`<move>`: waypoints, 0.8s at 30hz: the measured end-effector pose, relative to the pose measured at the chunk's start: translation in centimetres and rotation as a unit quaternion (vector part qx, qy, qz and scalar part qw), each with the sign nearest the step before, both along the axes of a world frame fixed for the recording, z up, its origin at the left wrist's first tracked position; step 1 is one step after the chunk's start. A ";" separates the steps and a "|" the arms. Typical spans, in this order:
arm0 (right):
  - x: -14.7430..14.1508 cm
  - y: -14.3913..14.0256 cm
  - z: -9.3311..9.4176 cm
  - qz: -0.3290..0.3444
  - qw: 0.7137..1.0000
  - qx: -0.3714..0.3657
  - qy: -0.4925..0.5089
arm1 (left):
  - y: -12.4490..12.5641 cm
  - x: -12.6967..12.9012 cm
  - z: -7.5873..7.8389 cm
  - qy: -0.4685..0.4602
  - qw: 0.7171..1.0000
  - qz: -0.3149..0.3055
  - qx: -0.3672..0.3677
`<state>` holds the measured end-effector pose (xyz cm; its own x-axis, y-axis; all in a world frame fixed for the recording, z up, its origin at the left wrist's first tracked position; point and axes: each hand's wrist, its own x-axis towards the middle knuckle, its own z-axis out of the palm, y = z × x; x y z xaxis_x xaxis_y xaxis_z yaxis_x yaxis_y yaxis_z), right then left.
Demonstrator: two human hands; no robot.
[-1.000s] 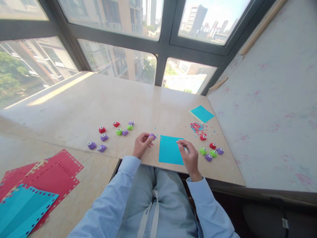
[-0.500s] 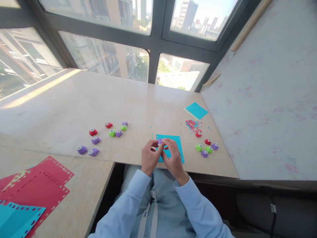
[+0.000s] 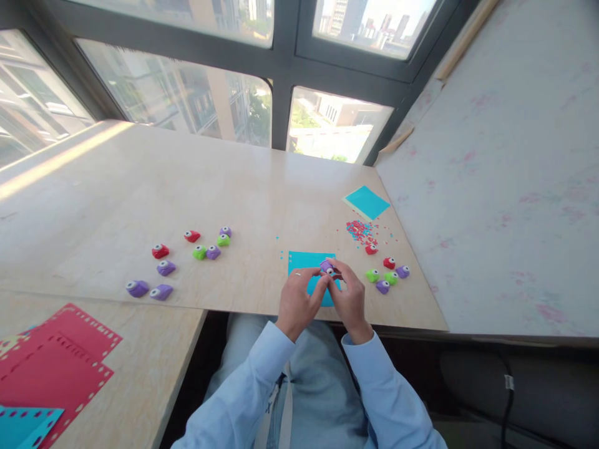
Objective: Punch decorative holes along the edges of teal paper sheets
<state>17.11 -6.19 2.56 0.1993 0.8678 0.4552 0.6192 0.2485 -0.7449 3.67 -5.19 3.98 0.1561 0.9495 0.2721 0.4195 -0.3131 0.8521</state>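
Observation:
A small purple paper punch (image 3: pixel 326 266) with a white eye-like button is held between the fingertips of both hands. My left hand (image 3: pixel 298 300) pinches it from the left, with a ring on one finger. From the right, my right hand (image 3: pixel 350 298) grips it with thumb and forefinger. Beneath the hands lies a blue paper sheet (image 3: pixel 299 260), partly covered by them, with a few small holes near its upper left corner. Whether the punch touches the sheet's edge I cannot tell.
Red, green and purple punches (image 3: pixel 166 267) stand to the left, several more (image 3: pixel 390 278) to the right. Behind those lie red and blue confetti (image 3: pixel 360 232) and a blue sheet (image 3: pixel 367 202). Red punched sheets (image 3: pixel 60 368) lie at lower left. A wall (image 3: pixel 505 187) borders the right side.
Both hands have moved right with the purple punch, from over the sheet's upper left toward its upper right. The punch has turned, so its eye now faces me. The camera view has shifted slightly.

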 end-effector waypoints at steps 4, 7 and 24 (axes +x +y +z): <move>2.8 0.7 0.5 -0.024 0.999 -0.046 -0.006 | 1.1 -0.2 -0.3 0.044 0.999 -0.014 0.017; 5.4 1.5 0.3 -0.033 0.994 -0.094 -0.046 | 2.5 -0.3 -0.8 0.110 0.994 -0.021 0.021; 7.7 4.4 -1.8 0.000 0.977 -0.120 -0.176 | 7.5 2.3 -2.7 0.318 0.940 -0.091 0.085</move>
